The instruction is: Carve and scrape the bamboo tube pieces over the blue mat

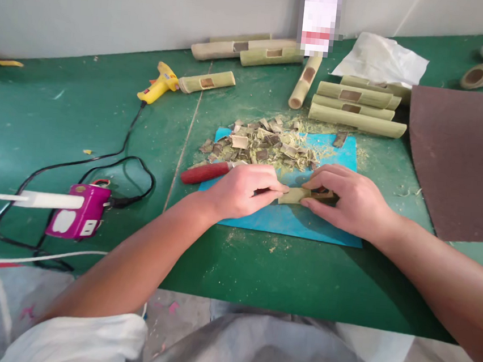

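Between my two hands is a short length of bamboo (293, 196), lying level just above or on the blue mat (246, 218). My left hand (251, 190) pinches its left end between thumb and fingers. Curled around the right part is my right hand (346, 197), thumb in front and fingers behind; a darker opening shows there, partly hidden. A tool with a red handle (206, 172) lies beside my left hand, its far end lost behind the hand and scraps. Bamboo chips and shavings (264, 143) are heaped on the mat's far half.
Several notched bamboo tubes (358, 123) lie at the back, some under white paper (379, 57). A yellow glue gun (161, 85) rests against another tube. Its cord runs to a magenta power adapter (78, 211) on the left. A brown sheet (460, 168) lies at right.
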The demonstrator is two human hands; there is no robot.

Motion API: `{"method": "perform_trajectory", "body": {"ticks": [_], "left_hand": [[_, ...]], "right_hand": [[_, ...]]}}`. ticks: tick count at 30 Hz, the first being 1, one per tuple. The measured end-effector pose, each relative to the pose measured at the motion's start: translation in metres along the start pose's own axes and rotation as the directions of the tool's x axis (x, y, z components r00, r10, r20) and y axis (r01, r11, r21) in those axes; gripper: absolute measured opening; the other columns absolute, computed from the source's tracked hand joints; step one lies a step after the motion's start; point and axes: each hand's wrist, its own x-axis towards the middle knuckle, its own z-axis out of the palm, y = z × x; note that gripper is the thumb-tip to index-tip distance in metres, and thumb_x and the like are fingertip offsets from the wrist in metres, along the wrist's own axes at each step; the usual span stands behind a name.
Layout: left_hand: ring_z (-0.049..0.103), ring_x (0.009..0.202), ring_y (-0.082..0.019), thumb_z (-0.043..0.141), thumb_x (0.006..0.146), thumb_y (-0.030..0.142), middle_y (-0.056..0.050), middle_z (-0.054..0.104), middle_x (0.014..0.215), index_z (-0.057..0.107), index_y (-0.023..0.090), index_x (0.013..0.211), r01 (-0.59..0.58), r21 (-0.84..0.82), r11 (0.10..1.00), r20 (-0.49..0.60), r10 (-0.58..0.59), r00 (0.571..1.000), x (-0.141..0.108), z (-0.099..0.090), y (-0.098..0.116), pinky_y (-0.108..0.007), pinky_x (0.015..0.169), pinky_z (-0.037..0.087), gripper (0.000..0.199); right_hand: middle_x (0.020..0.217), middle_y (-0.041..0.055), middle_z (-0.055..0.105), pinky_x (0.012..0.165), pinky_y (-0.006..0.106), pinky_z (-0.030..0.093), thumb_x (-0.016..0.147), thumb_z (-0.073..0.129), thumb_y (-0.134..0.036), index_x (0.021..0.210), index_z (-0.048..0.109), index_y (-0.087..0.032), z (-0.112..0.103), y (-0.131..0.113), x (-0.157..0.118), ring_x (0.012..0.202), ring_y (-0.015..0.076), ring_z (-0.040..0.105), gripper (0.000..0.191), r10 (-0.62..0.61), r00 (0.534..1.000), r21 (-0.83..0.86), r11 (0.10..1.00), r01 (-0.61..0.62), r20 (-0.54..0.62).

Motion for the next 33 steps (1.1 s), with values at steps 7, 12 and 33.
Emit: {"method": "perform_trajectory", "body": {"ticks": [7,12,33], "left_hand": [[0.061,0.071,-0.012,0.056,0.093,0.018,-0.004,0.064,0.078,0.071,0.014,0.095,-0.016,-0.005,1.0,0.006,0.016,1.0,0.0017,0.0001,0.0003,-0.024,0.067,0.049,0.015],[0.061,0.07,-0.012,0.057,0.093,0.018,-0.003,0.065,0.077,0.071,0.014,0.095,-0.005,-0.015,1.0,0.01,0.005,1.0,0.0007,0.0,0.0013,-0.023,0.066,0.049,0.015],[0.061,0.07,-0.012,0.056,0.093,0.021,-0.003,0.066,0.077,0.07,0.016,0.094,0.039,-0.019,0.999,-0.011,-0.04,0.999,0.001,0.0011,0.0009,-0.023,0.066,0.049,0.014]], "right_hand": [[0.098,0.0074,0.068,0.071,0.031,0.048,0.085,0.061,-0.034,0.09,0.063,-0.02,-0.0004,0.0002,0.0002,0.091,0.0211,0.063,0.015,-0.01,1.0,-0.003,1.0,0.01,0.005],[0.097,0.0067,0.068,0.071,0.031,0.048,0.085,0.062,-0.035,0.093,0.063,-0.02,-0.0006,0.0004,0.0003,0.09,0.0208,0.063,0.017,0.002,1.0,-0.014,1.0,-0.001,0.022],[0.096,0.0068,0.069,0.071,0.033,0.046,0.086,0.06,-0.036,0.091,0.063,-0.02,-0.0023,0.0002,0.0023,0.087,0.0208,0.062,0.017,-0.012,1.0,-0.042,0.999,0.014,0.029]]}}
